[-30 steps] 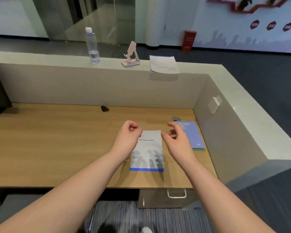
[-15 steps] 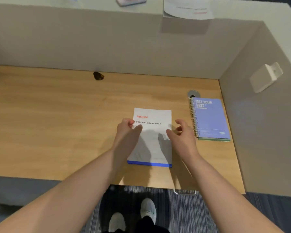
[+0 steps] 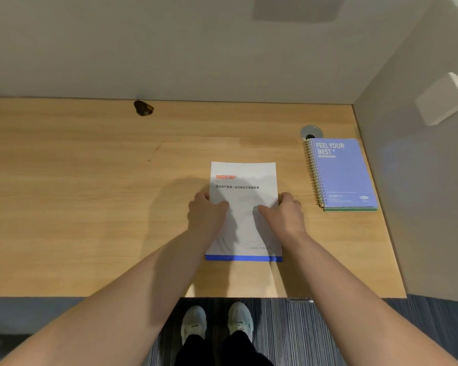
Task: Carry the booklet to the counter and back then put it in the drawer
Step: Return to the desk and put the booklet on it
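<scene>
Lying flat on the desk (image 3: pixel 90 207), cover up, the booklet (image 3: pixel 245 180) is shown near the front edge, well apart from the purple notebook (image 3: pixel 341 173) on the right. The left hand (image 3: pixel 205 215) is placed at the booklet's left edge and the right hand (image 3: pixel 286 215) at its right edge; on each, the thumb is laid on the cover while the other fingers are curled down beside the edge. Whether those fingers are already tucked beneath the pages cannot be told, so the hands are best read as half closed on the booklet, with no lift yet evident. The step in hand is judged to be the pickup that opens the task, the carry to the counter being not yet done. The next move calls for the fingertips to be slid under both edges and the thin, flexible booklet to be raised level, so that it is not bent or dropped. A drawer handle (image 3: pixel 300 300) is glimpsed below the desk's front edge; the drawer itself is hidden, and the counter is out of view.
</scene>
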Motion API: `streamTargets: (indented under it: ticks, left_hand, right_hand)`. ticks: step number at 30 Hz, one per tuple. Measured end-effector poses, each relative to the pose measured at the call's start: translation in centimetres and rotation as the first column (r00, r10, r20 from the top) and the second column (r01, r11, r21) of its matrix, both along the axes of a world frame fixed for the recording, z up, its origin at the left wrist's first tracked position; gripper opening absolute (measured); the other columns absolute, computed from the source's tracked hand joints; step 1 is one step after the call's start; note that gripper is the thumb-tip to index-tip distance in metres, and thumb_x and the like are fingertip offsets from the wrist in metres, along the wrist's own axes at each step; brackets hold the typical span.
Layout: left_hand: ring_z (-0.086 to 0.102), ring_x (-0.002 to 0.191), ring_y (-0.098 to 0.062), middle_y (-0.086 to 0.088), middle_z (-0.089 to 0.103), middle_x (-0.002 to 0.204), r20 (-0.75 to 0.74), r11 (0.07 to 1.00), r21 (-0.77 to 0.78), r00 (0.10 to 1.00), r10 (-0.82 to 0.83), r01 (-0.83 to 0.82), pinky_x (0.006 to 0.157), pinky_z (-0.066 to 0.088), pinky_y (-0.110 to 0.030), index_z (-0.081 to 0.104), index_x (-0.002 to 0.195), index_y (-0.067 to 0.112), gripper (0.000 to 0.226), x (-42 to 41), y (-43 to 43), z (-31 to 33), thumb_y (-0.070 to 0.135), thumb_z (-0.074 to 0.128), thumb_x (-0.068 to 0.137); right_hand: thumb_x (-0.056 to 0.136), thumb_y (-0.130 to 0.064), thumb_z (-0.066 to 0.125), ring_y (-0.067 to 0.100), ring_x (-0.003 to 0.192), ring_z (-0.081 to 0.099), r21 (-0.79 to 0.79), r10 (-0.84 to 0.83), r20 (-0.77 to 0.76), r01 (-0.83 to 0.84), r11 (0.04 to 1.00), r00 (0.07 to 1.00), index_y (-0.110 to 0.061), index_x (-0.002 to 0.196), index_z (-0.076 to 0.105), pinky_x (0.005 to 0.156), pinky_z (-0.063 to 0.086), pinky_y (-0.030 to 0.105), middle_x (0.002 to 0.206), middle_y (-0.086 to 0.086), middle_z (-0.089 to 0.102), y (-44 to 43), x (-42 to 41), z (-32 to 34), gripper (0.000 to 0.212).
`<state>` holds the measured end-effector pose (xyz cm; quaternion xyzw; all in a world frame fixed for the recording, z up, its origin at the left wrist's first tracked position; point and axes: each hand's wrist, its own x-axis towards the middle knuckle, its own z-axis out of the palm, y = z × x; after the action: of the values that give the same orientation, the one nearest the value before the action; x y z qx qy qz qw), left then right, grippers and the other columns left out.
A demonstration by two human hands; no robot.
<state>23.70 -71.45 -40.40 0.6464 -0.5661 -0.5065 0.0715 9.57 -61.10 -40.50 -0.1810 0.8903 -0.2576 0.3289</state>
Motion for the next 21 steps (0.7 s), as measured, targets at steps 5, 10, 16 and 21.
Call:
streamTargets:
  ticks: [5,10,16,21]
  left_hand:
    - [0.062,0.106,-0.034,-0.009,0.061,0.115,0.053,1.000,-0.023,0.998,0.019,-0.017,0.092,0.053,-0.043,0.054,0.122,0.007,0.048,-0.7,0.1,-0.2,0.023,0.073,0.080]
    - [0.061,0.115,-0.037,-0.017,0.062,0.127,0.073,1.000,0.003,0.997,0.015,-0.015,0.098,0.051,-0.046,0.055,0.130,0.002,0.057,-0.6,-0.5,-0.9,0.022,0.075,0.081]
    - [0.062,0.114,-0.037,-0.014,0.063,0.126,0.075,0.997,0.072,0.997,0.000,-0.005,0.096,0.054,-0.048,0.061,0.129,0.009,0.055,-1.0,-1.1,-1.2,0.026,0.075,0.079]
    - [0.058,0.115,-0.038,-0.014,0.056,0.128,0.112,0.999,0.019,0.993,-0.032,0.030,0.096,0.053,-0.048,0.059,0.130,0.009,0.055,-1.0,-0.9,-1.7,0.028,0.073,0.080]
  right_hand:
    - [0.083,-0.022,0.068,0.041,0.114,0.055,0.066,0.018,-0.044,-0.015,0.998,0.999,-0.002,0.122,0.056,0.098,0.048,0.044,0.125,0.019,0.052,-0.5,0.6,0.0,0.046]
    - [0.085,-0.013,0.067,0.042,0.112,0.055,0.074,0.035,-0.067,-0.030,0.997,0.997,-0.001,0.120,0.057,0.098,0.048,0.043,0.125,0.020,0.052,-0.2,0.4,-0.3,0.039]
    - [0.084,-0.009,0.072,0.041,0.112,0.057,0.081,0.064,-0.106,-0.055,0.995,0.992,-0.003,0.119,0.057,0.091,0.048,0.037,0.124,0.019,0.053,0.0,0.4,-0.7,0.038]
    - [0.083,-0.011,0.076,0.040,0.115,0.057,0.067,0.065,-0.102,-0.059,0.996,0.993,-0.005,0.120,0.058,0.092,0.049,0.037,0.126,0.018,0.053,0.2,0.1,-1.0,0.042]
